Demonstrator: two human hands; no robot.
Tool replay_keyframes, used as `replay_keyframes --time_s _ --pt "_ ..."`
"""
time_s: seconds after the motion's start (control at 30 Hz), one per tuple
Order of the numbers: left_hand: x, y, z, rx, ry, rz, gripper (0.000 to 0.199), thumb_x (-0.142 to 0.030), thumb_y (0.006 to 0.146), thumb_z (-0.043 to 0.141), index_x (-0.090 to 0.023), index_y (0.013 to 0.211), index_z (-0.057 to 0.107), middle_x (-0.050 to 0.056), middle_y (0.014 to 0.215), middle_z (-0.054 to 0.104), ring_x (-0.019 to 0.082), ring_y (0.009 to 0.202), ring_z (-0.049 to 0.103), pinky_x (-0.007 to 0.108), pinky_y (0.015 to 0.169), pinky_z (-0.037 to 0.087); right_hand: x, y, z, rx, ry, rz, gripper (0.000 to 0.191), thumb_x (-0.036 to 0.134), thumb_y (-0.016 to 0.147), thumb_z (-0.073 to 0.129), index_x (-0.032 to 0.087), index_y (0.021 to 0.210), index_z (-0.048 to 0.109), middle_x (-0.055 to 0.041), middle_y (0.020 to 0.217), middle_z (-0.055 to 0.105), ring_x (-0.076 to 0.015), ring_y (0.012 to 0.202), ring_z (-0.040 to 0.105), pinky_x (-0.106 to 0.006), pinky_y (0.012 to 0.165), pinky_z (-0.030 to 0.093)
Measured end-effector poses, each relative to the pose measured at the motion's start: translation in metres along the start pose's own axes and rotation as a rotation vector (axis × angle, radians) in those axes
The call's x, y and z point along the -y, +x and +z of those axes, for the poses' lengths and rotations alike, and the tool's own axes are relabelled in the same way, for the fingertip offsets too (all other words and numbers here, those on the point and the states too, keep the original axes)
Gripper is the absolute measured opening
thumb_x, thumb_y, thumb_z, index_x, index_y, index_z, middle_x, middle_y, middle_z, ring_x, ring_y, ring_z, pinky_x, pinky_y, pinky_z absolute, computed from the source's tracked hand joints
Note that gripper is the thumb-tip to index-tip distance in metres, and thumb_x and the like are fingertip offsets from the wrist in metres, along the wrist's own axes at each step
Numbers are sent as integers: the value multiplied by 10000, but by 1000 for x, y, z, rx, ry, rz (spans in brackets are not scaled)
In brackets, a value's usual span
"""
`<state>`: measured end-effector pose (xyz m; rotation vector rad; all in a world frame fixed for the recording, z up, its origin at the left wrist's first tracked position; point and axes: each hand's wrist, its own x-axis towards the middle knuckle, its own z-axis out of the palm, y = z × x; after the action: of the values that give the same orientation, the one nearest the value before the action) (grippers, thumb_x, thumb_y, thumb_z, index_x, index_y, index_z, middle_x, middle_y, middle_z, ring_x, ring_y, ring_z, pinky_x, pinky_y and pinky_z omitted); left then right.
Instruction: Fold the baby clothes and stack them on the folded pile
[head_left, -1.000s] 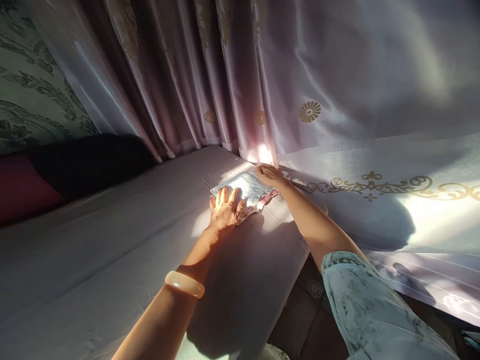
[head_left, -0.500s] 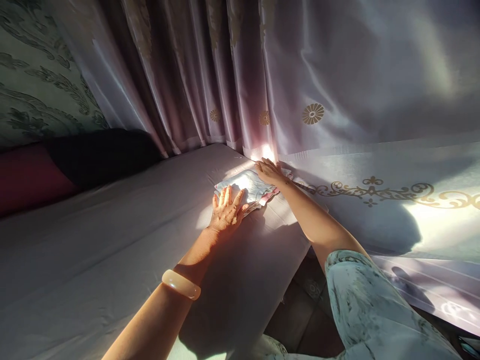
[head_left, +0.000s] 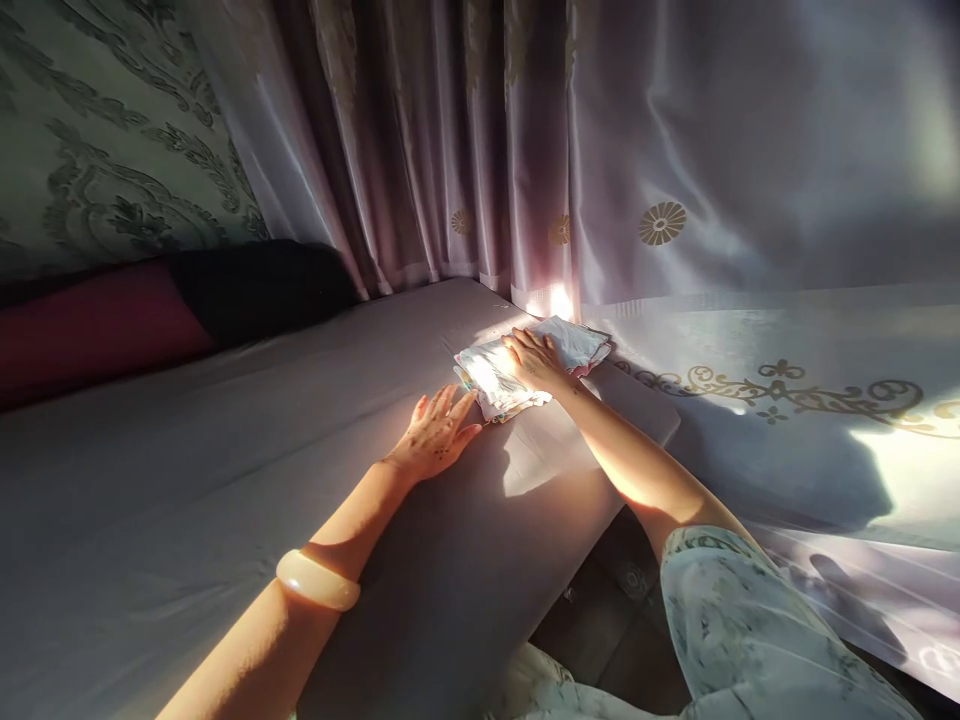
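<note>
A folded white cloth (head_left: 491,375) with coloured, patterned edges lies near the far corner of the bed (head_left: 247,480), partly in bright sunlight. My right hand (head_left: 534,360) rests on top of it, palm down with its fingers stretched out. At the cloth's near left edge is my left hand (head_left: 436,432), fingers spread and low over the sheet; whether its fingertips touch the cloth I cannot tell. A pale bangle (head_left: 318,580) circles my left forearm. What kind of cloth it is does not show clearly.
Long purplish curtains (head_left: 615,150) hang right behind the bed's far end. A dark red and black padded shape (head_left: 187,300) runs along the left, below the patterned wall (head_left: 112,150). Dark floor tiles (head_left: 600,610) show beyond the bed's right edge.
My left hand has come off the cloth, to its left and nearer me. My right hand has shifted from the far end to the cloth's middle. The cloth looks spread wider and flatter.
</note>
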<state>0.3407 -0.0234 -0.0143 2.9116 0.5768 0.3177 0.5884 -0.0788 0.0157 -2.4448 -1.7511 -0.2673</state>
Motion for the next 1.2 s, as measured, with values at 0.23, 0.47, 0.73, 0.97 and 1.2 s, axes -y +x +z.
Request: replay_keyframes --time_s 0.23,0.47,0.73,0.97,1.2 --pt "59 -50 -14 113 30 -267 598 -486 975 339 -176 1486 356 167 1553 337 270 1446 291 470 1174 223 9 3 -14 73 34 25 478 293 1003 208 185 1383 477 -114 1514 398 -269 1392 315 -525 1116 236" --pt "101 -91 -29 126 41 -451 642 -535 946 284 -196 1485 370 118 1557 344 285 1421 338 469 1137 295 46 -3 -15 61 155 -192 486 321 1036 173 175 1434 409 -92 1573 311 -216 1445 221 -492 1151 160" --pt "153 -140 -38 103 11 -601 751 -647 893 247 -209 1488 381 102 1542 379 336 1382 393 488 1084 369 60 -13 -17 90 183 -240 412 310 1042 238 185 1319 517 -81 1484 454 -163 1363 354 -385 1103 215" --pt "188 -179 -44 33 5 -732 714 -655 878 287 -239 1435 448 94 1505 436 384 1314 460 524 1036 400 76 -3 -24 129 162 -250 408 269 1039 235 155 1212 587 -127 1431 510 -204 1380 351 -506 1121 157" --pt "182 -190 -58 64 52 -898 750 -632 885 221 -180 1444 436 127 1543 363 389 1362 397 515 1083 345 143 13 -10 211 245 -325 398 336 1025 286 205 1292 549 -105 1528 402 -194 1389 371 -504 1164 141"
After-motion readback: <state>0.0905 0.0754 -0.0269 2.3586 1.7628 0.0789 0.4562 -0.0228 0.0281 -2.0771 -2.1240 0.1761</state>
